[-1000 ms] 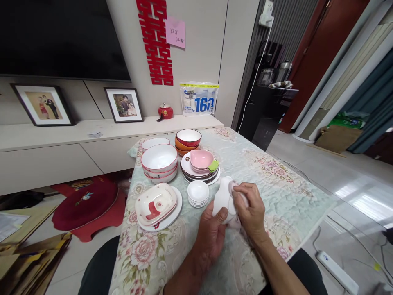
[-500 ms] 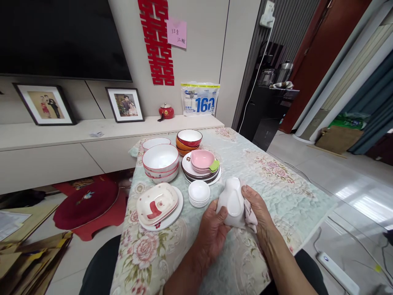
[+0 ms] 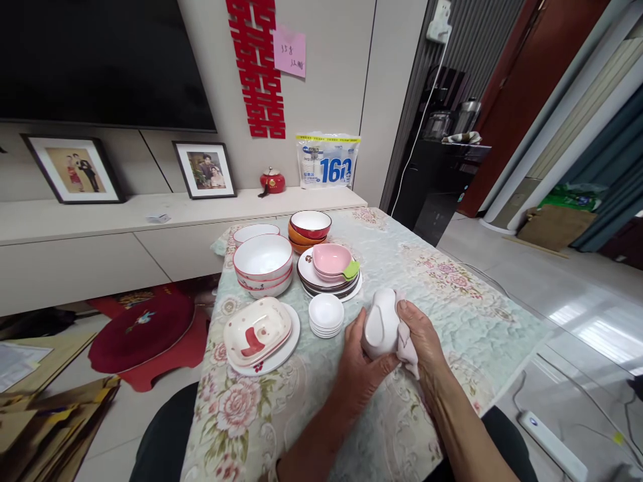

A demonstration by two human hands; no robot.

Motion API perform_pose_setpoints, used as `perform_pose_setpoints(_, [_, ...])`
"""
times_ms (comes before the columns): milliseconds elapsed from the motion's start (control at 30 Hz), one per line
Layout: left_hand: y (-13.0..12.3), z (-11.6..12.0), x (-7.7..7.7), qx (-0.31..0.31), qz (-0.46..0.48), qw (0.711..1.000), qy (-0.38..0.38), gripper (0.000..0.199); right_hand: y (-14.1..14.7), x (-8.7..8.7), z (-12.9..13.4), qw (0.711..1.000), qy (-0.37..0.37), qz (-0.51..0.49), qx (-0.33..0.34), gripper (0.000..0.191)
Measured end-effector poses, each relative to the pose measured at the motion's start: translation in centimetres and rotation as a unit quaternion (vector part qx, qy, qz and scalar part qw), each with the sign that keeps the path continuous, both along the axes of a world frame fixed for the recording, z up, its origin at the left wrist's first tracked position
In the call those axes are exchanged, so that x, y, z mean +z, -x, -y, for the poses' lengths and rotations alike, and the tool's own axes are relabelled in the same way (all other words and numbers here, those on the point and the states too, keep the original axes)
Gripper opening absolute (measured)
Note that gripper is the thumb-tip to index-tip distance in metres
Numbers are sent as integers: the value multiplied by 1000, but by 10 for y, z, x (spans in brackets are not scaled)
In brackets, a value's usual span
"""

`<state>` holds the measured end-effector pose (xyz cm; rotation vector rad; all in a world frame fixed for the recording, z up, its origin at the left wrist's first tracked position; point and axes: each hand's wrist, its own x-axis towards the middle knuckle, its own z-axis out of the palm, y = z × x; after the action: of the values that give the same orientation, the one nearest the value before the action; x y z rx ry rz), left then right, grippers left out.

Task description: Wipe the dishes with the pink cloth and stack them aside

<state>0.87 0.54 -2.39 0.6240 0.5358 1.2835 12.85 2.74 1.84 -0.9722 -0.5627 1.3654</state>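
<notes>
My left hand (image 3: 360,367) grips a white ceramic dish (image 3: 382,314) from below and the left, thumb along its lower edge. A raised teardrop-shaped rim shows on the face turned up. On the dish's right side, my right hand (image 3: 422,335) is closed around a pale pink cloth (image 3: 406,355) that presses against it. Some fingers are hidden behind the dish. To the left stands a stack of small white saucers (image 3: 326,312). Behind them, pink leaf-handled bowls (image 3: 332,258) rest on stacked plates (image 3: 307,271).
Red-rimmed white bowls (image 3: 262,258) and red and orange bowls (image 3: 310,226) are stacked toward the back. Rectangular bear-pattern dishes (image 3: 257,333) lie on a white plate (image 3: 290,348) at the left. All stand on a floral tablecloth (image 3: 236,408). A power strip (image 3: 552,445) lies on the floor.
The dish has turned in my hands, its teardrop rim now shifted left and tilted. My left hand has changed its grip, the thumb moving to the dish's lower edge.
</notes>
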Motion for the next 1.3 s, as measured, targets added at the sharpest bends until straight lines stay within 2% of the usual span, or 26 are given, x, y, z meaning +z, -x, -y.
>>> perform_pose_setpoints(100, [0, -2, 6, -16, -38, 999, 13, 94, 4, -1, 2, 1000, -8, 10, -3, 31])
perform_pose_setpoints(200, [1, -1, 16, -61, -34, 997, 16, 84, 7, -4, 3, 998, -32, 54, 2, 33])
perform_pose_setpoints(333, [3, 3, 23, -115, 8, 993, 16, 64, 5, -5, 5, 977, -77, 175, 96, 30])
perform_pose_setpoints(400, [4, 3, 22, -112, 31, 993, 22, 59, 3, -1, 6, 941, -139, 277, 136, 23])
perform_pose_setpoints(500, [4, 2, 21, -96, 66, 992, 48, 57, 1, 3, 8, 856, -243, 430, 155, 17])
perform_pose_setpoints(567, [4, 0, 20, -88, 87, 990, 73, 52, 0, 1, 8, 807, -272, 500, 156, 21])
perform_pose_setpoints(667, [3, -2, 19, -92, 103, 985, 99, 39, 1, -5, 9, 762, -283, 561, 156, 28])
perform_pose_setpoints(767, [3, -3, 17, -112, 112, 980, 117, 36, 3, -9, 10, 752, -284, 585, 111, 29])
perform_pose_setpoints(833, [4, -3, 15, -130, 116, 977, 126, 38, 6, -10, 10, 746, -304, 588, 77, 22])
perform_pose_setpoints(967, [7, -2, 16, -159, 91, 970, 157, 41, 6, -10, 7, 713, -361, 601, 8, 16])
perform_pose_setpoints(1067, [9, -1, 20, -197, 54, 966, 157, 47, 1, -16, 2, 700, -335, 629, -47, 16])
perform_pose_setpoints(1167, [11, 0, 22, -240, 11, 960, 146, 55, -8, -22, -5, 706, -295, 637, -96, 17])
perform_pose_setpoints(1233, [13, 1, 23, -261, -7, 953, 152, 60, -14, -25, -8, 714, -279, 635, -98, 26])
perform_pose_setpoints(1300, [14, 1, 23, -278, -14, 948, 156, 62, -18, -25, -8, 718, -280, 635, -44, 35])
